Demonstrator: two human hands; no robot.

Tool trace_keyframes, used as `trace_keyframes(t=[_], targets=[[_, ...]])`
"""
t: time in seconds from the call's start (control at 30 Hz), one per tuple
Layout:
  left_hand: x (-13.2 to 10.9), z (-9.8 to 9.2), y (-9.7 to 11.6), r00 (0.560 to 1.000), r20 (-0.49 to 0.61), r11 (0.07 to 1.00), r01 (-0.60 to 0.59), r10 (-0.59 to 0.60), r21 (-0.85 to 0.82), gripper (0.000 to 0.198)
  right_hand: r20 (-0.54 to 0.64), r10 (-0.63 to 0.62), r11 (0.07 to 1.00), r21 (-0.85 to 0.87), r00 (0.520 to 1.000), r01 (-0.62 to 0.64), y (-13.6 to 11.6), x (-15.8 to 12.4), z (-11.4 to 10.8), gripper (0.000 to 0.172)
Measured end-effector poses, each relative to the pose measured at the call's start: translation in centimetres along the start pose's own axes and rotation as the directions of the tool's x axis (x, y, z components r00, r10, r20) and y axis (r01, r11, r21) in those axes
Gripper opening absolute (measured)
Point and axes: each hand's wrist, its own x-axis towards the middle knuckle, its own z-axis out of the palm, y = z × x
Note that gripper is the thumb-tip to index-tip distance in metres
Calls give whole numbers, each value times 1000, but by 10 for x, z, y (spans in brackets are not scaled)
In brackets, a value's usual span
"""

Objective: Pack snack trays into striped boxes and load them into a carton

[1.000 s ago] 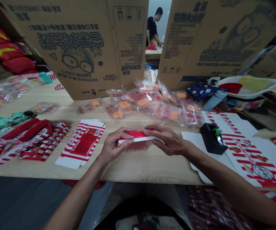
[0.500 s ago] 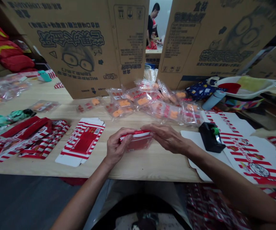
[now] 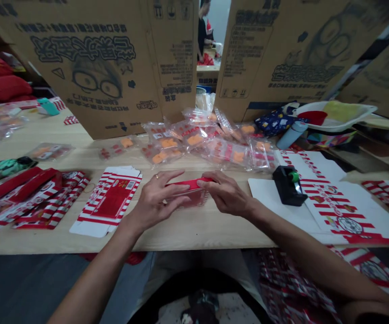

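Head view: left fingers [image 3: 172,194] and right fingers [image 3: 210,183] closed around a small red carton [image 3: 189,197]

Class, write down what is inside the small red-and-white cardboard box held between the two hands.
Its contents cannot be seen. The small red-and-white cardboard box shows only its red outer faces, and the left hand and right hand cover its ends.

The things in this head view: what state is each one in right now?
Red-and-white striped carton: folded into a box shape, between both hands
Left hand: fingers on the carton
Right hand: fingers on the carton
Flat carton blank: lying flat, not made up
Clear plastic packets: heaped loosely
Black tape dispenser: standing upright
Cardboard sheet: standing upright
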Motion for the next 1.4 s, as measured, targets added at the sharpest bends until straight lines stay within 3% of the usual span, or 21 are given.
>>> trace_keyframes(t=[0.07,0.13,0.17,0.2,0.23,0.3,0.33,0.37,0.4,0.5,0.6,0.7,0.9,1.03,1.2,1.33,1.4], targets=[[11,0,5,994,69,990,-87,80,109,24,-58,51,995,85,997,-46,-8,2,2,42],[18,4,7,992,63,984,-114,106,136,22,-89,163,968,209,983,-141,-10,-3,-6,38],[20,7,6,994,47,985,-102,97,139,21,-91,267,936,260,959,-236,-7,-10,-14,38],[22,11,4,996,28,985,-90,86,151,20,-90,422,882,273,902,-386,-2,-20,-26,40],[23,14,2,996,13,983,-84,83,164,19,-105,603,787,244,791,-567,4,-34,-41,43],[24,22,-3,996,-2,980,-86,87,178,19,-226,870,473,137,438,-870,19,-71,-77,43],[25,25,-3,995,0,978,-97,99,184,19,-307,918,291,99,249,-951,26,-92,-95,38],[26,28,-3,993,4,975,-114,116,190,19,-360,926,154,89,113,-984,33,-112,-111,30],[28,30,-2,991,6,972,-129,130,197,18,-377,926,50,96,10,-994,39,-130,-124,22],[34,37,4,990,8,969,-142,144,202,15,-277,938,-165,165,-207,-972,57,-167,-143,15],[40,40,8,995,40,982,-96,90,164,15,-127,932,-299,260,-340,-918,70,-177,-143,26],[43,40,11,997,72,990,-47,37,130,16,-41,934,-314,373,-354,-873,68,-175,-144,22],[39,41,10,997,56,982,-62,53,180,13,2,971,-199,555,-238,-808,34,-180,-148,7],[35,41,8,995,74,981,-77,65,179,16,-113,965,-136,564,-239,-815,18,-193,-127,12],[36,40,18,996,51,958,-82,70,274,11,-338,908,-77,443,-246,-893,12,-208,-93,21],[35,42,34,999,-20,960,-27,33,280,4,-457,867,-36,342,-200,-939,-1,-207,-86,20],[33,42,40,999,-23,963,48,-43,265,5,-526,838,12,287,-147,-958,-13,-195,-86,16]])
